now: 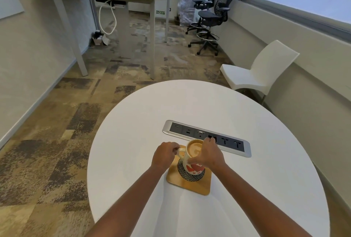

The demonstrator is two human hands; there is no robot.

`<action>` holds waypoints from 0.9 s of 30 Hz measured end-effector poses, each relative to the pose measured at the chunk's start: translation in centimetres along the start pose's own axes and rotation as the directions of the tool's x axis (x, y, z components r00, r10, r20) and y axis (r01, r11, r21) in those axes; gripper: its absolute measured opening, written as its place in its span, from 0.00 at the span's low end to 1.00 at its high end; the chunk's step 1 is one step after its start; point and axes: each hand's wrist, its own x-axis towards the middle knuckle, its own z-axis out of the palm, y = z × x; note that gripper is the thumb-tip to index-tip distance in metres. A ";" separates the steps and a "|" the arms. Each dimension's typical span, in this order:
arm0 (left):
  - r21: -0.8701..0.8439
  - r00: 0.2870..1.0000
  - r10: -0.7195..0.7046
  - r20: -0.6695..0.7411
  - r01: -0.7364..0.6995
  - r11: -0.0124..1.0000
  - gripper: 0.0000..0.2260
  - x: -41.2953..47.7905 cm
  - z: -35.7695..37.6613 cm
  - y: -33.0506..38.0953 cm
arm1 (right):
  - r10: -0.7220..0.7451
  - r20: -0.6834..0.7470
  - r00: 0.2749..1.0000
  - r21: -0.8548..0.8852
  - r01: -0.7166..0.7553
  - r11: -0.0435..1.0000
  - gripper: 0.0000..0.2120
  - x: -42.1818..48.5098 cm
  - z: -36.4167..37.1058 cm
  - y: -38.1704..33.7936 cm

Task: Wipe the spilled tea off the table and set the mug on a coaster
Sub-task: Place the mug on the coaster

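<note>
Here, I see one mug set on one coaster.
Nearest, a square wooden board carries the round cross-hatched coaster; the glossy white mug of milky tea stands on it. My left hand curls round the handle, and my right hand pinches the body. Beyond, one metal socket panel sits in the smooth white table.

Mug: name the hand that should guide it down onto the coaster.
Left, probably. The left hand grips the mug by its handle, clear of the round coaster, so it can lower and let go cleanly. The right hand wraps the mug's side, fingers low near the coaster.
</note>
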 end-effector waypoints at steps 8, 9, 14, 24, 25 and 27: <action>0.029 1.000 -0.001 0.010 0.001 1.000 0.12 -0.2 -0.5 -0.6 | 0.039 -0.013 0.999 0.038 -0.039 0.999 0.43 -0.5 0.8 -0.8; 0.026 1.000 -0.003 0.008 0.003 1.000 0.12 -0.3 -0.5 -0.7 | 0.040 -0.014 0.999 0.035 -0.040 0.999 0.43 -0.6 0.9 -0.8; -0.019 1.000 -0.019 -0.003 0.019 1.000 0.11 -0.6 -0.5 -0.6 | 0.040 -0.012 0.999 0.019 -0.039 0.999 0.42 -0.7 1.0 -0.9; 0.043 0.998 0.028 -0.053 -0.026 0.999 0.13 -2.2 0.4 0.1 | -0.007 0.035 0.999 0.108 0.003 0.994 0.53 -1.1 1.7 0.4; 0.052 0.994 0.058 -0.097 -0.053 0.997 0.15 -2.3 0.8 0.3 | -0.011 0.036 0.999 0.140 0.006 0.990 0.54 -1.3 1.7 0.9; 0.079 0.971 0.133 -0.198 -0.120 0.990 0.16 -2.7 1.4 1.3 | -0.015 0.015 1.000 0.209 0.012 0.978 0.53 -1.8 1.8 2.0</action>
